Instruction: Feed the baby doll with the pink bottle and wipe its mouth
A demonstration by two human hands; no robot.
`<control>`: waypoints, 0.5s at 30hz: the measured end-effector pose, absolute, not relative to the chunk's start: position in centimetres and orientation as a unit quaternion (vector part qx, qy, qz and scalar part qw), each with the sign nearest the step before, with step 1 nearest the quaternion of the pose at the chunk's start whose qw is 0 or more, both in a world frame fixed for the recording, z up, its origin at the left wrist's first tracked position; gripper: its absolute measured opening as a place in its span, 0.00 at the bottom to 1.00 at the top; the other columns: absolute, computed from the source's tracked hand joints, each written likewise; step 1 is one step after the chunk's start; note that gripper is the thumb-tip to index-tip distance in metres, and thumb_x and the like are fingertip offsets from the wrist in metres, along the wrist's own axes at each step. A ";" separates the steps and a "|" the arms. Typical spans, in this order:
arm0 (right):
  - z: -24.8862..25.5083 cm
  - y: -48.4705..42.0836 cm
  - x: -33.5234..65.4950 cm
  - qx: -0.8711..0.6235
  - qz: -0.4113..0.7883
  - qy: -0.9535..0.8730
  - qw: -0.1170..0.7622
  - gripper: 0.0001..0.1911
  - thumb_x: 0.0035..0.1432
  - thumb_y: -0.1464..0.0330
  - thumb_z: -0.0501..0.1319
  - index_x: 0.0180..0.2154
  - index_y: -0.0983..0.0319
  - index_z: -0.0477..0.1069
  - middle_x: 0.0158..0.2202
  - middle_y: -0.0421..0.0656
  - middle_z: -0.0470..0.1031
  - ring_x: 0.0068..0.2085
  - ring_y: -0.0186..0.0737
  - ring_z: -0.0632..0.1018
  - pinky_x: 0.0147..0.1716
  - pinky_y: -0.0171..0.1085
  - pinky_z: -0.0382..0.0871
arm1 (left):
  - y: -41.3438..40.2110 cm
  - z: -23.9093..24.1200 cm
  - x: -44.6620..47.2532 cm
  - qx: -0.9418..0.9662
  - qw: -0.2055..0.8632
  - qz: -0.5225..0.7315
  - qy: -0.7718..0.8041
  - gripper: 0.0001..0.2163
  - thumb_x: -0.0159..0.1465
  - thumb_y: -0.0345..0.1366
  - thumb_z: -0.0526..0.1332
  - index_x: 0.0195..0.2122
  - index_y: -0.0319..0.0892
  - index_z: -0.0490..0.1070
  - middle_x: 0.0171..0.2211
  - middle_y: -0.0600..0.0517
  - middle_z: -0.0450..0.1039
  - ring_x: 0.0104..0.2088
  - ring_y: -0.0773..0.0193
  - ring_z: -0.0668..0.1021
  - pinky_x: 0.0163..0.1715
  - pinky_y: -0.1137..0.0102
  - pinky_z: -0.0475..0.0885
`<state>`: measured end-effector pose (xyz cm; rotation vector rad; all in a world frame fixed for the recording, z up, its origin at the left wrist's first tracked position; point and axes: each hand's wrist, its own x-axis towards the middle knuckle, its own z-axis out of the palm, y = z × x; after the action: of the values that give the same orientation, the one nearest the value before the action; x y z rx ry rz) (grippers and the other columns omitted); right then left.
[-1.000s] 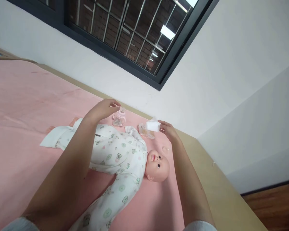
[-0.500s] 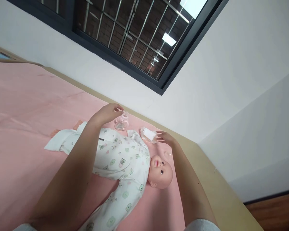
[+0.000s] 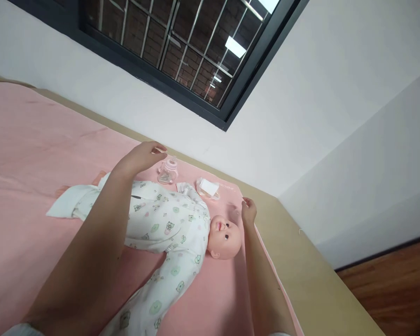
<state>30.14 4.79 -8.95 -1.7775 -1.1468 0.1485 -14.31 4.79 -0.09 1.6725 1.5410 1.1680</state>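
A baby doll (image 3: 168,226) in a white printed sleepsuit lies on its back on a pink blanket (image 3: 31,154), head to the right. My left hand (image 3: 140,156) hovers over the doll's body with fingers loosely apart and holds nothing, just left of a small clear baby bottle (image 3: 167,171). A white folded packet (image 3: 208,187) lies beyond the doll's shoulder. My right hand (image 3: 248,211) rests low on the blanket by the doll's head, fingers curled together; what they pinch, if anything, is hidden.
The blanket covers a light wooden platform (image 3: 301,266) whose bare edge runs along the wall and down the right side. A white wall with a dark barred window (image 3: 182,51) stands behind. Brown wooden floor (image 3: 399,289) shows at the far right.
My right hand let go of the white packet, which now lies on the blanket, and moved right and down beside the doll's head. My left hand stayed near the bottle.
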 end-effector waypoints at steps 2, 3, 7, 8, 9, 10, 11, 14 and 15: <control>-10.7 3.9 29.8 -0.750 0.047 -0.446 0.487 0.29 0.52 0.61 0.53 0.54 0.67 0.67 0.58 0.56 0.68 0.59 0.51 0.69 0.59 0.46 0.62 | 4.4 0.2 -14.2 0.617 0.292 0.431 0.590 0.22 0.60 0.43 0.60 0.56 0.44 0.68 0.54 0.46 0.73 0.53 0.51 0.74 0.55 0.57 0.67; -11.5 3.7 29.6 -0.761 0.047 -0.431 0.483 0.32 0.52 0.60 0.55 0.57 0.67 0.64 0.60 0.57 0.66 0.60 0.52 0.68 0.59 0.46 0.62 | 4.2 0.4 -14.2 0.610 0.290 0.432 0.598 0.25 0.61 0.44 0.61 0.59 0.44 0.65 0.55 0.46 0.72 0.53 0.51 0.74 0.55 0.56 0.66; -13.7 3.5 28.3 -0.810 0.053 -0.370 0.453 0.44 0.51 0.61 0.59 0.66 0.69 0.48 0.63 0.61 0.59 0.64 0.55 0.64 0.62 0.49 0.58 | 3.2 1.2 -14.0 0.591 0.265 0.462 0.606 0.30 0.61 0.44 0.62 0.63 0.46 0.57 0.55 0.47 0.72 0.54 0.52 0.73 0.55 0.54 0.67; -13.9 3.6 28.0 -0.817 0.055 -0.361 0.447 0.45 0.50 0.63 0.59 0.66 0.69 0.45 0.63 0.62 0.60 0.64 0.56 0.64 0.62 0.50 0.58 | 3.0 1.4 -13.9 0.589 0.259 0.473 0.602 0.30 0.60 0.44 0.62 0.63 0.46 0.57 0.55 0.47 0.72 0.54 0.52 0.74 0.55 0.55 0.68; -14.1 3.6 27.8 -0.822 0.057 -0.356 0.442 0.46 0.50 0.65 0.60 0.67 0.69 0.44 0.62 0.62 0.60 0.64 0.56 0.64 0.62 0.50 0.57 | 2.7 1.6 -13.8 0.586 0.254 0.485 0.597 0.30 0.60 0.44 0.62 0.63 0.46 0.57 0.55 0.47 0.72 0.53 0.52 0.74 0.54 0.55 0.68; -14.1 3.7 27.7 -0.825 0.061 -0.354 0.437 0.46 0.50 0.67 0.60 0.67 0.69 0.44 0.62 0.62 0.62 0.63 0.56 0.66 0.62 0.50 0.58 | 2.3 1.9 -13.6 0.584 0.249 0.499 0.590 0.30 0.60 0.43 0.62 0.63 0.46 0.57 0.54 0.47 0.72 0.52 0.52 0.75 0.53 0.55 0.69; -14.1 3.7 27.7 -0.827 0.065 -0.354 0.433 0.46 0.49 0.68 0.60 0.67 0.68 0.45 0.60 0.62 0.63 0.62 0.57 0.67 0.61 0.49 0.59 | 1.9 2.2 -13.4 0.581 0.244 0.516 0.580 0.30 0.60 0.43 0.62 0.63 0.46 0.58 0.53 0.47 0.73 0.51 0.52 0.75 0.52 0.55 0.70; -13.9 3.6 27.9 -0.831 0.077 -0.360 0.417 0.45 0.48 0.72 0.59 0.67 0.67 0.47 0.57 0.60 0.68 0.59 0.56 0.71 0.58 0.48 0.63 | 0.5 3.0 -12.4 0.573 0.219 0.582 0.534 0.27 0.61 0.41 0.62 0.61 0.45 0.61 0.51 0.47 0.74 0.48 0.55 0.77 0.49 0.58 0.72; -13.8 3.5 28.0 -0.831 0.080 -0.364 0.413 0.45 0.48 0.73 0.59 0.67 0.66 0.47 0.57 0.59 0.69 0.59 0.56 0.71 0.57 0.47 0.63 | 0.1 3.3 -11.9 0.571 0.206 0.603 0.517 0.26 0.61 0.40 0.62 0.60 0.45 0.61 0.51 0.47 0.74 0.48 0.56 0.77 0.48 0.59 0.73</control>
<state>27.98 3.47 -13.85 -2.0907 -0.9151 0.2009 -11.89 0.06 3.26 1.5922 1.4421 1.6806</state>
